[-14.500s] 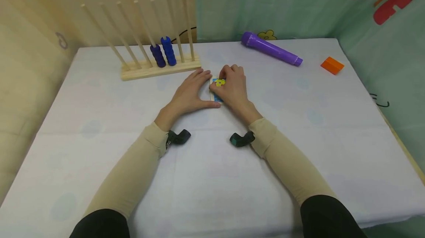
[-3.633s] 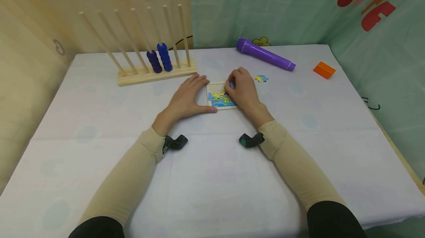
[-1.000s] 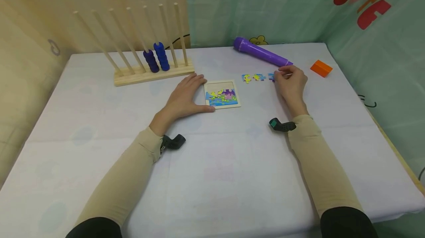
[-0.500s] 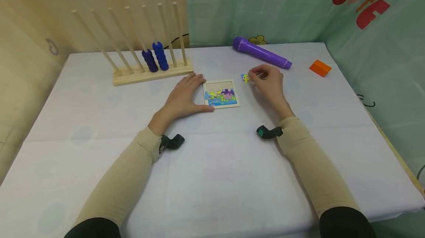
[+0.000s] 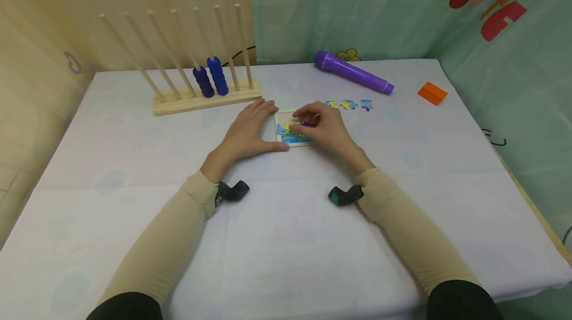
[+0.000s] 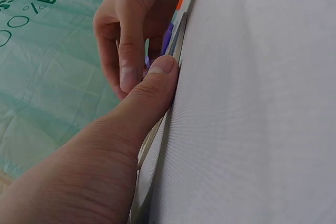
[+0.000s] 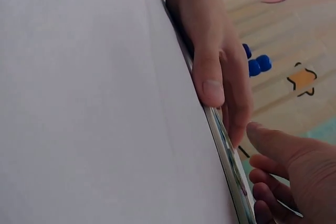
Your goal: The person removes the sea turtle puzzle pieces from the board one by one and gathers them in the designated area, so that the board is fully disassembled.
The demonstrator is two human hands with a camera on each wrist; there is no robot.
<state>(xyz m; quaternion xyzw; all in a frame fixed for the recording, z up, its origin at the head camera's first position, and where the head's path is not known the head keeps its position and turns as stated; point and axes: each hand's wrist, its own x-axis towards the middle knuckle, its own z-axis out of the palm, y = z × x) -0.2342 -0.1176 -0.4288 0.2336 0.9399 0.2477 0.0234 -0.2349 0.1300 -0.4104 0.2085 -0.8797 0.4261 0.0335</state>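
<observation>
One seven-peg counting rack [image 5: 205, 100] behind-left of the jigsaw tray [image 5: 285, 116], left hand [image 5: 248, 129] straight-fingered against the tray's left edge, right hand [image 5: 329, 129] released and loosely bent above the tray, three puzzle pieces [image 5: 349, 104] and purple microphone [image 5: 353, 72] behind-right of it, orange block [image 5: 432, 93] farther right.

At the back edge of my table [image 5: 277, 245], toward the left corner, stands a wooden rack [image 5: 196, 103] with seven sticks [image 5: 244, 47] and two stacks of blue beads [image 5: 217, 76]. My purple microphone [image 5: 354, 73] lies slanted by the back edge. An orange block [image 5: 432, 93] sits near the back right corner. Behind hangs a green curtain [image 5: 339, 7].
</observation>
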